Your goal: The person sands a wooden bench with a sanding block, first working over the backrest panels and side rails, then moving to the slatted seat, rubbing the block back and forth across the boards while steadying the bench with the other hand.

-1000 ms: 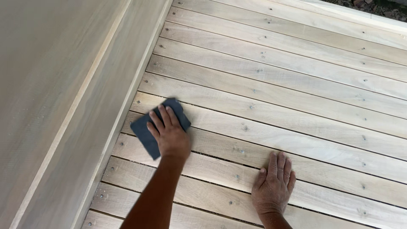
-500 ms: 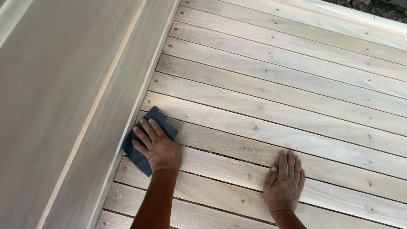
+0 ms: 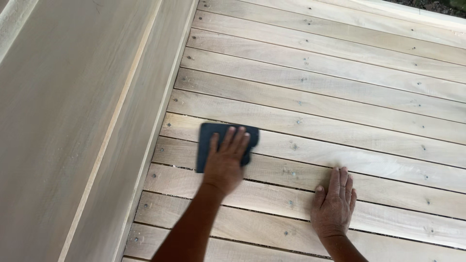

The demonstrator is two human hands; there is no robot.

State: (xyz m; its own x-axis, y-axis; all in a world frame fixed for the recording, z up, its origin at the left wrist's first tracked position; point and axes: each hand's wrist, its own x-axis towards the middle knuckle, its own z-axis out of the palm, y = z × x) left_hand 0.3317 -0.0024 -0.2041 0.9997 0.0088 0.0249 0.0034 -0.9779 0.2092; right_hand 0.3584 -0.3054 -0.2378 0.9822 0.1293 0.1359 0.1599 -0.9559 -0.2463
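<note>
since half a second ago the dark sanding pad [image 3: 213,140] has slid away from the wall board [image 3: 145,145], further out along the pale deck planks [image 3: 340,121]. it now lies flat across two planks, under the left hand [image 3: 224,162], whose fingers [image 3: 232,141] are spread and pressing down on it, blurred with motion. the right hand [image 3: 334,204] is flat on a nearer plank, fingers together, gripping nothing. sanding should go best with even pressure, strokes along the grain, easing over the nail heads [image 3: 293,145].
</note>
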